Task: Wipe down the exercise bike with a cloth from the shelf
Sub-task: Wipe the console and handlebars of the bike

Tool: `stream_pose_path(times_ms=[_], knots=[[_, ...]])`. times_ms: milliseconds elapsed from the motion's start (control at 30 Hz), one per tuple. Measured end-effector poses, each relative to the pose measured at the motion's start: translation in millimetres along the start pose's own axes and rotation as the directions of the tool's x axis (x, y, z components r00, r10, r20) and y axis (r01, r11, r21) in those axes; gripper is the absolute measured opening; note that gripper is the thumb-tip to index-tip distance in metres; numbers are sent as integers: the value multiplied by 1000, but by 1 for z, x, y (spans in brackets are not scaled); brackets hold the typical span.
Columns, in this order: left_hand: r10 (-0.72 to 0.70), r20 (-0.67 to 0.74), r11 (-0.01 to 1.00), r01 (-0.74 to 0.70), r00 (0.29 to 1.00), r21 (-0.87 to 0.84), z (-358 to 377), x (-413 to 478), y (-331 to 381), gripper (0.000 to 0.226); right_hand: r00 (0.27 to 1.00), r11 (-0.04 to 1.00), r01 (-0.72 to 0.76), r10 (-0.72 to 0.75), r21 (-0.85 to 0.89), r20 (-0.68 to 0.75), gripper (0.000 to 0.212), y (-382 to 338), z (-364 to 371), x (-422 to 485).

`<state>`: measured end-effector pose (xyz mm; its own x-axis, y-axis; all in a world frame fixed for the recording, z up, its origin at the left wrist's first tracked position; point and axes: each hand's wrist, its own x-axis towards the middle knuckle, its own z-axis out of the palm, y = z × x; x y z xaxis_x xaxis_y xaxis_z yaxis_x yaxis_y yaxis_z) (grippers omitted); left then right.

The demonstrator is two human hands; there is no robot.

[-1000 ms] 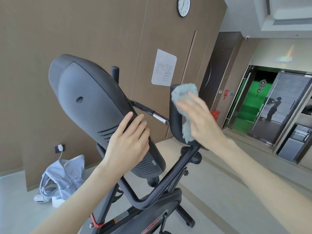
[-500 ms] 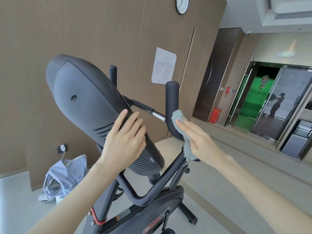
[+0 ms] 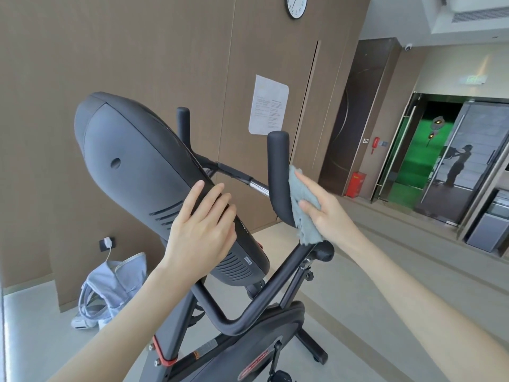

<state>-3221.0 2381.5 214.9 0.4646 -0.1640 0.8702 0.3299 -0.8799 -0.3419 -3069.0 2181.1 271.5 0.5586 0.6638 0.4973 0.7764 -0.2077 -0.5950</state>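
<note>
While L hand point(image 3: 201, 232) lies on console point(image 3: 132, 161), cloth point(image 3: 301, 194) touches handlebar point(image 3: 278, 172) edge.

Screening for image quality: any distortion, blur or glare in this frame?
Head view: wide-angle bend tilts the wall panels; the left hand, the right hand, the cloth and the handlebar are sharp, without smear; light is soft and even; the glass door at right mirrors a figure; the clock is cropped at the top.

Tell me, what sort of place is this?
Probably a gym or fitness room in a larger building: an exercise bike, a printed notice on the wall, and a lit exit sign above glass doors.
</note>
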Motion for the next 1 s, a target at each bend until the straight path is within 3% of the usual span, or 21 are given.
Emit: stream_pose_path(times_ms=[67,233,400,600,700,800,900,1000], knots=[[-5,1,1000,5,1000,1,1,0,0,29,1000,1000,-3,3,-24,16,57,1,-10,0],[4,10,1000,-4,1000,-1,1,0,-1,28,993,995,55,-45,88,-113,56,-27,-33,44],[3,0,1000,-3,1000,-6,1,-1,-1,26,1000,950,-10,1,311,30,59,-29,-25,59],[-7,4,1000,7,1000,-10,2,-1,0,26,971,993,-107,93,49,221,63,1,-22,23],[1,11,1000,-1,1000,-5,2,-1,-1,27,985,993,-100,90,58,147,63,-11,-36,32],[-1,14,1000,2,1000,-4,3,-1,-1,27,996,977,-79,72,198,43,61,-27,-45,55],[-5,6,1000,5,1000,-11,3,-1,0,26,994,931,-99,77,351,76,59,-38,-36,62],[-10,-5,1000,10,1000,-11,2,-1,1,26,990,943,-118,88,311,108,60,-28,-23,48]])
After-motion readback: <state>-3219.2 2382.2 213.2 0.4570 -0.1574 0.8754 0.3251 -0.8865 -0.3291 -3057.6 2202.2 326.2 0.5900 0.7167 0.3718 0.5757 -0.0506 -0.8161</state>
